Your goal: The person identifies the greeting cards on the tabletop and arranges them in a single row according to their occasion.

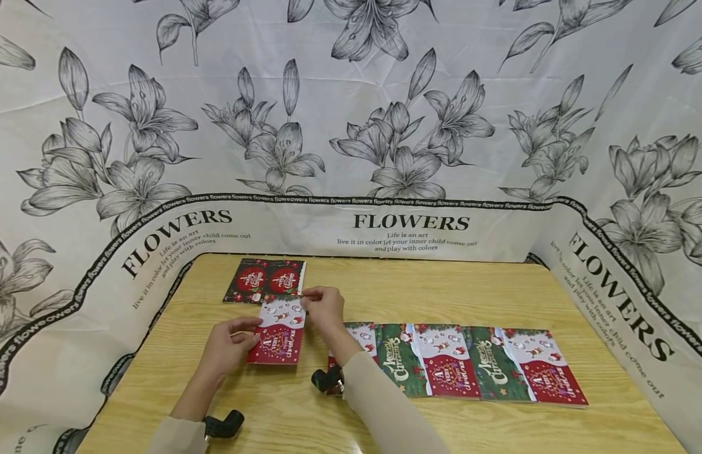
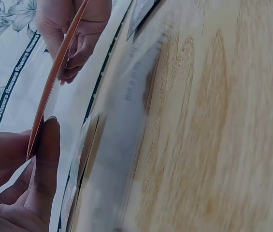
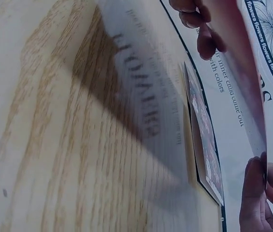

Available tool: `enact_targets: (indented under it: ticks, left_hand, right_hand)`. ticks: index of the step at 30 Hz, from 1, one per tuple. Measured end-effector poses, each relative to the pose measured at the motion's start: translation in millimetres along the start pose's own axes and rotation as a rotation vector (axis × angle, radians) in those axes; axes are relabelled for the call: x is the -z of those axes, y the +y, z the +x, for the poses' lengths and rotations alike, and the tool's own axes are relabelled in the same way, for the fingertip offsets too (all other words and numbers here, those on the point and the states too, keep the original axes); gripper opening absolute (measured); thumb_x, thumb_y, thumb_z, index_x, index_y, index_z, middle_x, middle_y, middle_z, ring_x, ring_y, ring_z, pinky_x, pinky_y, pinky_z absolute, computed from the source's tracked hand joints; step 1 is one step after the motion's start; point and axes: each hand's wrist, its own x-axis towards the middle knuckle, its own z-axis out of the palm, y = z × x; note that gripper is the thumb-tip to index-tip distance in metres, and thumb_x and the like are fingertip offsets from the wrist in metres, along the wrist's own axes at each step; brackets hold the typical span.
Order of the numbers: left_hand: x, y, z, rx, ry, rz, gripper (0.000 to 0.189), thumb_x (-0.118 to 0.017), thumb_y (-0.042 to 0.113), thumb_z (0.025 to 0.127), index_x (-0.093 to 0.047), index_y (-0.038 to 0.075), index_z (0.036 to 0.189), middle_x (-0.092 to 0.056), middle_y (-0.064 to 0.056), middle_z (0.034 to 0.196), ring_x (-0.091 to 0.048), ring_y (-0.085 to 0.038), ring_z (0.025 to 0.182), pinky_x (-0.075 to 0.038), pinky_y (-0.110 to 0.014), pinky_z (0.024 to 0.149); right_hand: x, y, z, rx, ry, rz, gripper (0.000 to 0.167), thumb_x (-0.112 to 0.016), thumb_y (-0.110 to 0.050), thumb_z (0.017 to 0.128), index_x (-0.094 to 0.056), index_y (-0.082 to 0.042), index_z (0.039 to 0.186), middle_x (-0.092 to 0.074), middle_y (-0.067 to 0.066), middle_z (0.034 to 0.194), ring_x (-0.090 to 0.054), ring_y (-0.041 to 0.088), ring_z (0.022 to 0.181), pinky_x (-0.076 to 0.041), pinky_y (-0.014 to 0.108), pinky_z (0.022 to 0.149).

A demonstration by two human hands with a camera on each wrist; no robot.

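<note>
A red and white Christmas card (image 1: 278, 343) is held raised over the left part of the table, its front facing up in the head view. My left hand (image 1: 228, 343) pinches its left edge between thumb and fingers. At the upper right corner, my right hand (image 1: 323, 309) pinches the same card. Seen edge-on in the left wrist view, the card (image 2: 54, 87) bows slightly between both hands. Just behind it lie two black cards with red circles (image 1: 251, 279), side by side; the held card's top edge overlaps them in the head view.
To the right, a row of several overlapping cards, red-white ones (image 1: 555, 378) alternating with green ones (image 1: 501, 372), lies on the wooden table (image 1: 441, 429). My right forearm partly covers its left end. Flower-printed cloth (image 1: 407, 221) surrounds the back and sides.
</note>
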Motion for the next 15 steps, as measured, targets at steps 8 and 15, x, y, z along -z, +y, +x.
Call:
enact_targets:
  ticks: [8, 15]
  left_hand:
    - [-1.4, 3.6, 2.1, 0.009, 0.030, -0.006, 0.032, -0.064, -0.008, 0.100, -0.070, -0.003, 0.131, -0.064, -0.023, 0.129, -0.069, -0.015, 0.087, -0.055, -0.022, 0.070]
    - [-4.3, 8.4, 13.0, 0.022, 0.047, 0.005, 0.033, -0.063, -0.004, 0.102, -0.070, 0.000, 0.133, -0.061, -0.022, 0.132, -0.055, -0.011, 0.069, -0.047, -0.023, 0.060]
  right_hand:
    - [2.1, -0.9, -2.3, -0.009, -0.010, 0.020, 0.033, -0.077, -0.001, 0.092, -0.072, 0.002, 0.125, -0.072, 0.011, 0.091, -0.070, 0.021, 0.075, -0.056, 0.026, 0.062]
    - [1.7, 1.8, -5.9, 0.002, -0.027, 0.014, 0.042, -0.079, -0.004, 0.092, -0.070, -0.005, 0.133, -0.069, 0.009, 0.091, -0.066, 0.016, 0.074, -0.058, 0.031, 0.066]
